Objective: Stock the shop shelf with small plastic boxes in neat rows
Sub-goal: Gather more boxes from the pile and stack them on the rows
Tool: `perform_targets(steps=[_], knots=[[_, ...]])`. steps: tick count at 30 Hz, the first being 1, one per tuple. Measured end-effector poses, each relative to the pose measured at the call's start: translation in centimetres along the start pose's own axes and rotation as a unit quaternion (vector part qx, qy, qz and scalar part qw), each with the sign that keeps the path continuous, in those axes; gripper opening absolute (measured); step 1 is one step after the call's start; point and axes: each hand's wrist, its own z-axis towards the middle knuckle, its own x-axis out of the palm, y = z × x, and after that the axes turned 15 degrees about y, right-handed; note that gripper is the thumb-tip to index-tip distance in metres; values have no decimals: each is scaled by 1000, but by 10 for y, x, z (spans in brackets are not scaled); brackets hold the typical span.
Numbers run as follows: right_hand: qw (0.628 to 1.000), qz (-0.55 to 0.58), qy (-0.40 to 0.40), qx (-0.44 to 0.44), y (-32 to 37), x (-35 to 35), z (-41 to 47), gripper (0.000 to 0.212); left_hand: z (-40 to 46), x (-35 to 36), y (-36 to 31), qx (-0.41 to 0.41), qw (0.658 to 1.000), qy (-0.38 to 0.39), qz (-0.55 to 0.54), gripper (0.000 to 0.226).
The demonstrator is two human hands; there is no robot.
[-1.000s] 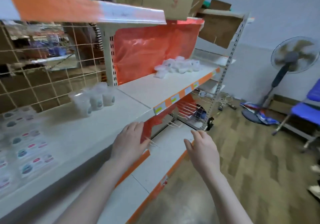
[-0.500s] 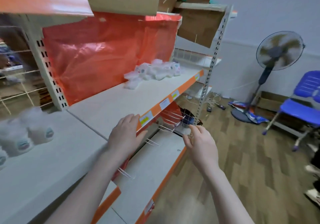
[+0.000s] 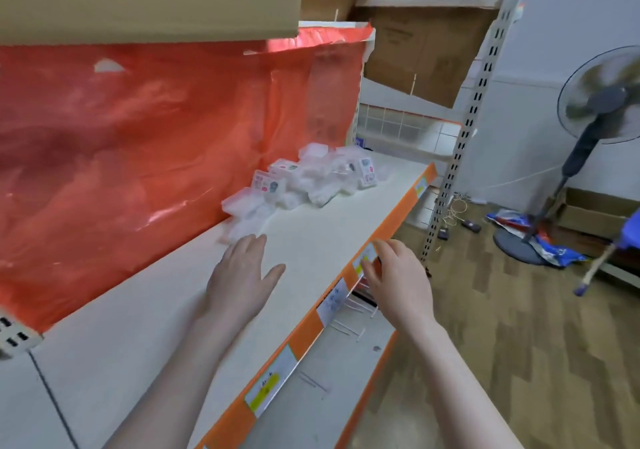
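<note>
Left hand (image 3: 242, 275) flat and released over the shelf (image 3: 145, 327); right hand (image 3: 394, 275) loosely curled, empty, at the front edge. Plastic boxes (image 3: 304, 181) heaped against the red sheet (image 3: 138, 143), far end. Fan (image 3: 602, 102) stands beyond.

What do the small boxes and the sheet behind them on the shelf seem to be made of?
Small boxes: clear, glossy hard plastic by the look; they are see-through, with printed labels. Sheet: thin translucent orange-red plastic film, wrinkled, with shiny streaks. Shelf: matt off-white, possibly painted metal; the material is uncertain.
</note>
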Motion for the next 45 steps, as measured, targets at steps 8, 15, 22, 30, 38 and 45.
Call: perform_targets(steps=[8, 15, 22, 30, 38, 45], knots=[[989, 31, 62, -128, 7, 43, 133, 41, 63, 11, 32, -124, 991, -51, -11, 59], [952, 66, 93, -284, 0, 61, 242, 32, 120, 33, 21, -261, 960, -92, -38, 61], [905, 104, 120, -394, 4, 71, 296, 31, 152, 43, 14, -347, 935, -74, -15, 64], [893, 124, 92, -423, 5, 80, 315, 28, 150, 50, 15, -367, 927, -64, 35, 54], [895, 85, 86, -429, 27, 90, 339, 28, 101, 69, -9, -376, 919, -113, 21, 54], [911, 55, 91, -397, 32, 98, 348, 24, 94, 62, -5, -373, 921, -108, 16, 62]])
